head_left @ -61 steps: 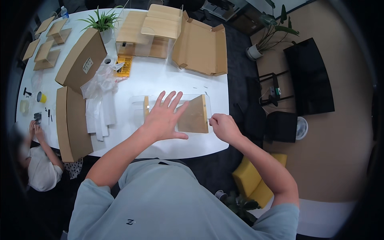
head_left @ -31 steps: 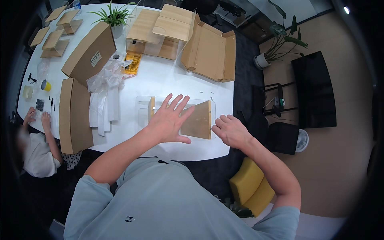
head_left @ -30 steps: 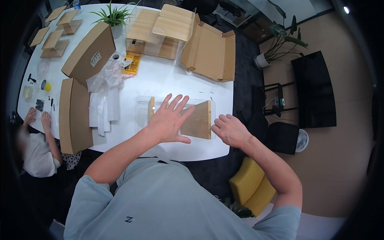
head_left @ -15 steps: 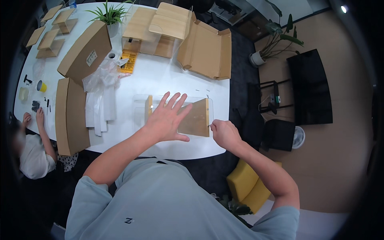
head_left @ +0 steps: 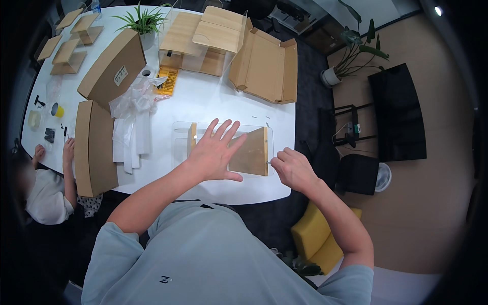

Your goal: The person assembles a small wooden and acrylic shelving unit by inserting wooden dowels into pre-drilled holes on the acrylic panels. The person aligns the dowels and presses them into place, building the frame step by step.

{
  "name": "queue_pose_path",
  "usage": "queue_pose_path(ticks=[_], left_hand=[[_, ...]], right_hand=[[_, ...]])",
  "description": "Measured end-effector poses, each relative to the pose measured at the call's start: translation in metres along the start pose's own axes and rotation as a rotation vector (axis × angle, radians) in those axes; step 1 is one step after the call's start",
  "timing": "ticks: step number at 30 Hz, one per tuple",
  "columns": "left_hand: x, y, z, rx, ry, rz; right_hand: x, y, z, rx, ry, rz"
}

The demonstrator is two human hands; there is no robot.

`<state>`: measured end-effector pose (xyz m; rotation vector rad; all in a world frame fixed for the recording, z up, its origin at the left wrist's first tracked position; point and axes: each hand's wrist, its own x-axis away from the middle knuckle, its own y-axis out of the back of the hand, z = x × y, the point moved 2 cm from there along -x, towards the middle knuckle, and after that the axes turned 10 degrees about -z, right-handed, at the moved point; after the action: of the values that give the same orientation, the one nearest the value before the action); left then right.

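Note:
My left hand [head_left: 216, 155] lies with fingers spread over a small assembly of wooden boards and clear plastic. One wooden board [head_left: 249, 155] of it shows to the right of the hand, with a pale edge. A narrower wooden board [head_left: 192, 136] stands at its left end. The clear plastic panel [head_left: 179, 127] has rounded corners and reaches past both boards. Closed by the right board's outer edge, my right hand [head_left: 292, 166] pinches a thin metal piece [head_left: 270, 162] that points at that edge. Its full shape is hidden by the fingers.
Beyond the assembly lie a cardboard tray [head_left: 267, 63], wooden shelves [head_left: 218, 30] and an orange-yellow packet [head_left: 168, 80]. Tall cardboard boxes [head_left: 94, 147] and plastic wrapping [head_left: 134, 101] stand left. Another person's hand [head_left: 68, 151] rests at the table's far left. Small metal pieces [head_left: 267, 123] lie beyond the assembly.
My right hand has turned at the wrist, its knuckles now higher, still at the board's edge. The left hand keeps its place. The whole view has shifted slightly.

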<state>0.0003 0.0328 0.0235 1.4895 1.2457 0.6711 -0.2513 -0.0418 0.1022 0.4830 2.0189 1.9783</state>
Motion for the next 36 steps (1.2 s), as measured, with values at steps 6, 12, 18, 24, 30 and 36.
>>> queue_pose_path(ticks=[6,12,18,24,30,36], left_hand=[[-0.001,0.000,0.000,0.003,0.000,0.001],[-0.001,0.000,0.000,0.016,0.002,-0.003],[0.000,0.001,0.000,0.030,-0.004,-0.028],[0.001,0.001,0.000,0.039,0.001,-0.027],[0.001,0.003,0.000,0.013,0.004,0.004],[0.001,-0.001,0.000,0.026,0.009,-0.017]], right_hand=[[-0.001,0.002,-0.006,0.073,0.070,0.056],[-0.006,0.005,-0.006,0.154,0.192,0.106],[-0.014,0.010,-0.004,0.217,0.297,0.132],[-0.015,0.002,-0.006,0.068,0.157,0.186],[-0.019,-0.008,0.011,-0.415,-0.770,0.254],[-0.016,-0.012,0.013,-0.349,-0.745,0.187]])
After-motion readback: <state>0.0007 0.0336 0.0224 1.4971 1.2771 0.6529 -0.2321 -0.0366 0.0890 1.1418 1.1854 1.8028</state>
